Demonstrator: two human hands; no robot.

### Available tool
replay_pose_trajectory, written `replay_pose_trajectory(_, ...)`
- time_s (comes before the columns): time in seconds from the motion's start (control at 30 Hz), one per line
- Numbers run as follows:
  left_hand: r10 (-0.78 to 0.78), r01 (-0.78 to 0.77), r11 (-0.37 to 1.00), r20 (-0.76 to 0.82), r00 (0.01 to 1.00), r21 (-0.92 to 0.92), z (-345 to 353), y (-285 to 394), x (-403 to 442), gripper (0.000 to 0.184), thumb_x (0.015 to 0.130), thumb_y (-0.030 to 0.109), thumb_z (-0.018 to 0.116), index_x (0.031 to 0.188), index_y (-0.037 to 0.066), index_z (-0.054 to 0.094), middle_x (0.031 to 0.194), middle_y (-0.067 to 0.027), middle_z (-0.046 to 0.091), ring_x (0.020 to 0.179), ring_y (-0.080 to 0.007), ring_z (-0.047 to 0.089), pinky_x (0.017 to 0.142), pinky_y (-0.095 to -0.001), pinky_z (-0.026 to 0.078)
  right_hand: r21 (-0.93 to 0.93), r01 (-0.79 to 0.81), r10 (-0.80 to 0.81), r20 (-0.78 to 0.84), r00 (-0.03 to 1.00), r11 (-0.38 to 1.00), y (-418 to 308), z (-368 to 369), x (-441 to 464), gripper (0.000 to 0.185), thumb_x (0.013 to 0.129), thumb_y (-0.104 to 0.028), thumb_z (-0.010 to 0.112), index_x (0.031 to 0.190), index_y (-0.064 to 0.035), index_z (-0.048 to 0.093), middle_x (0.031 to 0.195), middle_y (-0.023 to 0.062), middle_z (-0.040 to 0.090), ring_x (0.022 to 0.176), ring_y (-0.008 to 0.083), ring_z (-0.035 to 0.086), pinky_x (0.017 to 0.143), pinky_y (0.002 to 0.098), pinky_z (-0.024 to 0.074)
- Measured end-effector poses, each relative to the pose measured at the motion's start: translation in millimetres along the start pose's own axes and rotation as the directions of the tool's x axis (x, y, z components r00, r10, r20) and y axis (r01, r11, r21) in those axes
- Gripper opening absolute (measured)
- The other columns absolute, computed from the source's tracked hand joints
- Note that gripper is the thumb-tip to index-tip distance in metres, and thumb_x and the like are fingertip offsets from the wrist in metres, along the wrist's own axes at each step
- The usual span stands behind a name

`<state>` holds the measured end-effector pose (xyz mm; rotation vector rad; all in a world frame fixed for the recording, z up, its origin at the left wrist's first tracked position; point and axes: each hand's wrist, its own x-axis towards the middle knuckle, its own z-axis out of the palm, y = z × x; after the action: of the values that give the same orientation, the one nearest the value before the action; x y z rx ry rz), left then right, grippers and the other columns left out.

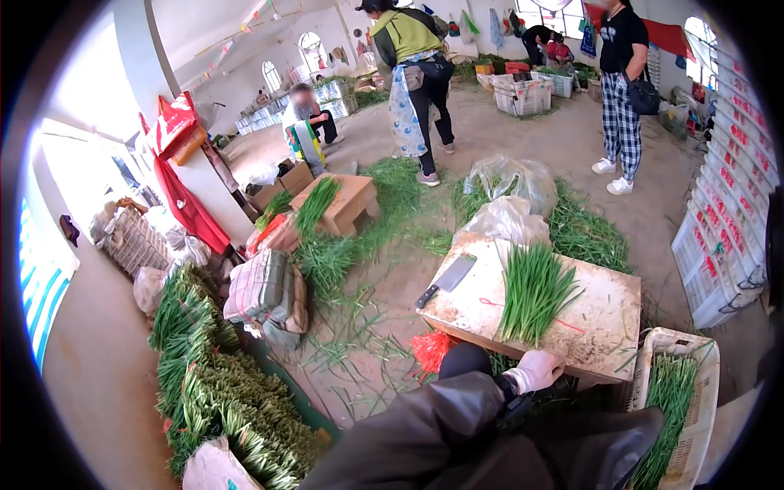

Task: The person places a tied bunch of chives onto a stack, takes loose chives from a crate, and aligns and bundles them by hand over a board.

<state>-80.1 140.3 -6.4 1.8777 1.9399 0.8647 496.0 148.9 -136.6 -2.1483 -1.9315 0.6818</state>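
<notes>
My left hand, in a whitish glove, is closed at the near edge of the low worn table. Its curled fingers hide whatever they may hold. Just beyond it, a bundle of long green stalks lies on the tabletop, with a thin red tie showing beside its lower part. A cleaver with a black handle rests flat to the left of the bundle. Red strings hang in a bunch by the table's near left corner. My right hand is out of view.
A pale crate of green stalks stands right of the table. Stacked bundles line the left side. Plastic bags and loose greens lie behind the table. White crates are stacked at right. Several people are farther back.
</notes>
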Motion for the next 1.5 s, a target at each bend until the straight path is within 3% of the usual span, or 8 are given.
replay_pose_trajectory(0.4,-0.009,0.009,0.997,-0.008,1.000,-0.083,3,39,-53,0.016,0.089,0.027,0.068,0.088,0.011,0.069,0.077,-0.0168,0.070,0.077,-0.0405,0.069,0.068,-0.0509,0.054,-0.012,-0.036,0.036,0.027,0.999,0.999,-25,10,-27,0.068,0.103,-0.037,0.052,0.160,-0.0048,0.034,0.146,0.0193,0.058,0.134,0.0341,0.056,0.116,0.0383,0.0420)
replay_pose_trajectory(0.43,-0.019,0.020,0.995,0.008,1.000,-0.101,4,44,-57,0.017,0.089,0.028,0.068,0.088,0.011,0.069,0.077,-0.0167,0.070,0.077,-0.0403,0.069,0.067,-0.0506,0.054,-0.167,0.125,-0.126,0.008,0.992,0.978,-3,23,-18,0.064,0.104,-0.036,0.050,0.158,-0.0043,0.037,0.145,0.0193,0.059,0.132,0.0343,0.057,0.114,0.0391,0.0440)
replay_pose_trajectory(0.5,-0.033,0.037,0.992,0.038,0.999,-0.124,7,52,-65,0.020,0.089,0.031,0.070,0.088,0.010,0.068,0.077,-0.0163,0.070,0.076,-0.0402,0.069,0.067,-0.0499,0.054,-0.479,0.387,-0.436,0.009,0.900,0.788,35,45,-3,0.057,0.105,-0.032,0.045,0.154,-0.0035,0.044,0.141,0.0192,0.062,0.128,0.0347,0.060,0.109,0.0408,0.0480)
replay_pose_trajectory(0.6,-0.048,0.066,0.989,0.136,0.990,-0.131,8,57,-70,0.025,0.088,0.035,0.072,0.088,0.010,0.069,0.078,-0.0161,0.071,0.077,-0.0398,0.069,0.068,-0.0491,0.054,-0.296,0.174,-0.182,0.000,0.983,0.939,0,17,-17,0.053,0.105,-0.032,0.046,0.151,-0.0036,0.049,0.138,0.0207,0.064,0.120,0.0367,0.065,0.101,0.0431,0.0547)
replay_pose_trajectory(0.7,-0.082,0.096,0.991,0.149,0.985,-0.088,9,52,-65,0.027,0.087,0.037,0.072,0.089,0.010,0.070,0.080,-0.0156,0.072,0.079,-0.0395,0.070,0.069,-0.0493,0.054,-0.210,0.118,-0.127,-0.031,0.991,0.970,-24,3,-26,0.055,0.106,-0.040,0.046,0.144,-0.0017,0.057,0.128,0.0256,0.068,0.108,0.0417,0.069,0.092,0.0455,0.0578)
replay_pose_trajectory(0.8,-0.095,0.105,0.989,0.104,0.990,-0.103,20,41,-61,0.028,0.087,0.038,0.073,0.090,0.010,0.070,0.082,-0.0150,0.072,0.082,-0.0391,0.070,0.070,-0.0495,0.054,0.021,-0.003,0.006,-0.148,0.989,1.000,-48,-7,-39,0.060,0.106,-0.050,0.047,0.133,0.0015,0.065,0.116,0.0303,0.071,0.100,0.0461,0.070,0.087,0.0499,0.0572)
replay_pose_trajectory(0.9,-0.127,0.139,0.988,0.157,0.979,-0.067,22,41,-58,0.027,0.086,0.037,0.073,0.090,0.010,0.070,0.084,-0.0153,0.073,0.084,-0.0392,0.070,0.072,-0.0494,0.054,0.053,0.033,-0.023,-0.176,0.984,0.998,-59,-12,-44,0.067,0.105,-0.057,0.047,0.122,0.0035,0.070,0.111,0.0323,0.071,0.100,0.0483,0.069,0.087,0.0513,0.0555)
replay_pose_trajectory(1.5,-0.107,0.124,0.990,0.196,0.975,-0.072,31,39,-56,0.030,0.086,0.038,0.073,0.090,0.008,0.070,0.084,-0.0167,0.072,0.084,-0.0398,0.070,0.073,-0.0493,0.055,0.110,0.043,-0.020,-0.200,0.980,0.993,-66,-13,-46,0.073,0.103,-0.063,0.046,0.102,0.0046,0.074,0.098,0.0317,0.072,0.092,0.0498,0.069,0.082,0.0550,0.0547)
